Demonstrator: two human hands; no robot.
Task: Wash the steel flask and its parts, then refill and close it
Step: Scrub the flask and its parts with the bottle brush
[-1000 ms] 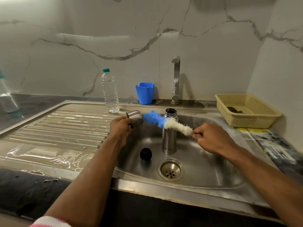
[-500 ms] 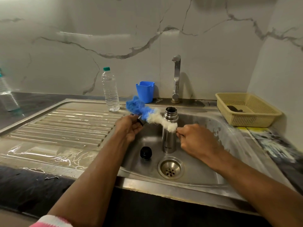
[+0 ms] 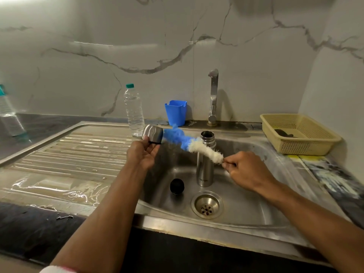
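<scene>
Risk: steel cup lid (image 3: 152,133) is pinched at its rim by the left hand (image 3: 143,152), fingers curled; a wet rim could slip and the lid be dropped into the sink (image 3: 256,203). Bottle brush (image 3: 189,142), handle pinched by the right hand (image 3: 246,170), lies just before the flask neck; the open steel flask (image 3: 204,166), upright in the basin, could be knocked over. Count: flask 1; cup lid 1; black stopper (image 3: 177,186) 1, on the basin floor; brush 1; water bottles 2; blue cup (image 3: 175,112) 1; basket (image 3: 299,133) 1; tap (image 3: 213,97) 1

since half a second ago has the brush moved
Yes. The brush has drawn back right: its white end, then left of the flask, now sticks out past it, held by the right hand.
</scene>
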